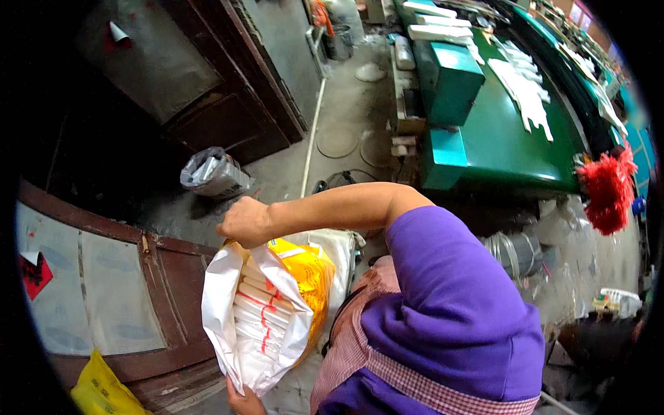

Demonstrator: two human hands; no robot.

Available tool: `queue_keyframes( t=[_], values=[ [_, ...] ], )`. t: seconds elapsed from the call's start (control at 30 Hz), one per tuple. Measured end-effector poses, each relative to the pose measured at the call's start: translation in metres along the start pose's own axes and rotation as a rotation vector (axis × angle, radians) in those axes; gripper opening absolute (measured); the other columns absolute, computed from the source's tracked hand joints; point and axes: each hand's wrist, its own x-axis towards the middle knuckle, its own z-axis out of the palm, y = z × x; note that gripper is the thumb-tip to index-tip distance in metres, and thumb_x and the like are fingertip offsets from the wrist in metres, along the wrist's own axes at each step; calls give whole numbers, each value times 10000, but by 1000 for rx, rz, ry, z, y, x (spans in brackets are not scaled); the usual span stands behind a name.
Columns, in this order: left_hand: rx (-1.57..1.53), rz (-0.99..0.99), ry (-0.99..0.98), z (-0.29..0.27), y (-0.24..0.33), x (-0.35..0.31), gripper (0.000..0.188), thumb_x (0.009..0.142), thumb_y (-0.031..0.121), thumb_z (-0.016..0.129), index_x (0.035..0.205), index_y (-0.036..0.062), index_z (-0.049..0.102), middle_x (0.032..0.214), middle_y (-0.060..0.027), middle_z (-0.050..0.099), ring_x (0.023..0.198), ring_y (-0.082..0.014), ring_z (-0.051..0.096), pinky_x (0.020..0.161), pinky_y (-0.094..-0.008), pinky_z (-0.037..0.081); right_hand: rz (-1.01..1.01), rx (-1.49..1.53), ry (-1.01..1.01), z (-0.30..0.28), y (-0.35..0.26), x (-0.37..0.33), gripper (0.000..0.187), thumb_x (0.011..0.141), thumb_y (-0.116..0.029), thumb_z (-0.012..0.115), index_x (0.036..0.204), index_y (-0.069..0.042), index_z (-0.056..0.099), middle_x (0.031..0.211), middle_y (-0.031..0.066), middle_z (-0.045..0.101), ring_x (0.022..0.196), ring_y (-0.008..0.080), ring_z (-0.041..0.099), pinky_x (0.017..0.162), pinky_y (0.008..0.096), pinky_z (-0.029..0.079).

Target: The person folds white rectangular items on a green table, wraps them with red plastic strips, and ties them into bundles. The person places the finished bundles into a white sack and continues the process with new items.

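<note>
A large plastic sack [315,277], yellow outside and white inside, stands before me with its mouth held wide. Inside lie white folded bundles [259,315] stacked in a row, with red marks across them; I cannot make out their kind. My right hand [247,221] is closed in a fist at the far rim of the sack. At the near rim, partly cut off by the lower edge, my left hand [243,400] pinches the white edge. A purple sleeve [449,277] and a checked apron show on my own body.
A lined waste bin [216,173] stands beyond the sack, next to brown wooden doors [169,277]. A yellow bag [104,387] lies lower left. On the right is a green machine table [512,152] with white plastic bags [522,90] and a red fluffy duster [609,190].
</note>
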Motion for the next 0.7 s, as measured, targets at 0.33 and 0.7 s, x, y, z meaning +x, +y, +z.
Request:
queue_keyframes(
  t=[0.33, 0.7],
  values=[
    [-488, -412, 530, 27, -14, -52, 480, 921, 309, 549, 1252, -37, 524, 1066, -208, 604, 914, -284, 572, 787, -385, 476, 234, 628, 68, 14, 47, -122, 535, 754, -247, 674, 1232, -48, 537, 1002, 180, 661, 897, 343, 643, 786, 431, 506],
    [-412, 312, 43, 211, 182, -90, 352, 856, 85, 559, 1175, -64, 569, 787, -143, 619, 672, -206, 607, 629, -336, 498, 1034, 473, 216, -22, 198, -462, 512, 808, -250, 657, 1239, -6, 532, 1129, 219, 618, 1030, 347, 603, 870, 425, 486]
  ],
)
